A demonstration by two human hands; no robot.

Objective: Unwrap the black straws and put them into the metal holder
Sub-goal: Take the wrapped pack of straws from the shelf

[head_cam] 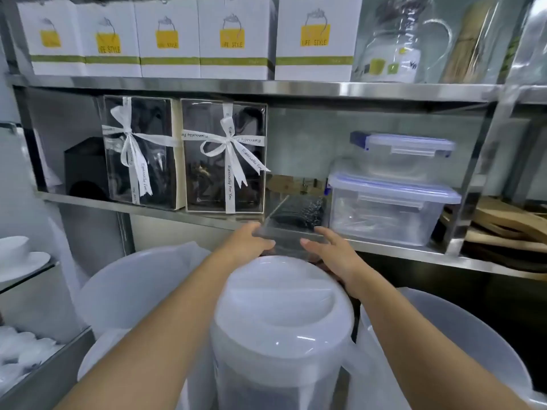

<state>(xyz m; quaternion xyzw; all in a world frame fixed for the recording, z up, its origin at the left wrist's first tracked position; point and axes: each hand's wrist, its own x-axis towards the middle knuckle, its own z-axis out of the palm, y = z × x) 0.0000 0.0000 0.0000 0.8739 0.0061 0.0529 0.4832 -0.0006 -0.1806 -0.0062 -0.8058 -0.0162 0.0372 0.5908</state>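
A: What are the fingers point(260, 229) doing?

B: Both hands grip one clear rectangular plastic box point(291, 224) at the front edge of the steel shelf point(399, 247). The left hand point(247, 242) clasps its left corner, the right hand point(331, 251) its right side, fingers curled around the wall.

A: And inside it?

B: Dark, wrapped black straws point(302, 213) lie in the far part of the box.

A: What's beside it?

B: On the right, two stacked clear lidded tubs point(390, 208); I can't tell their contents. On the left, two clear gift boxes point(223, 156) tied with white ribbon reading "Especially For You". Above stand white cartons point(315, 39) labelled "LIFE STYLE". A translucent white pitcher point(282, 329) sits below the hands.
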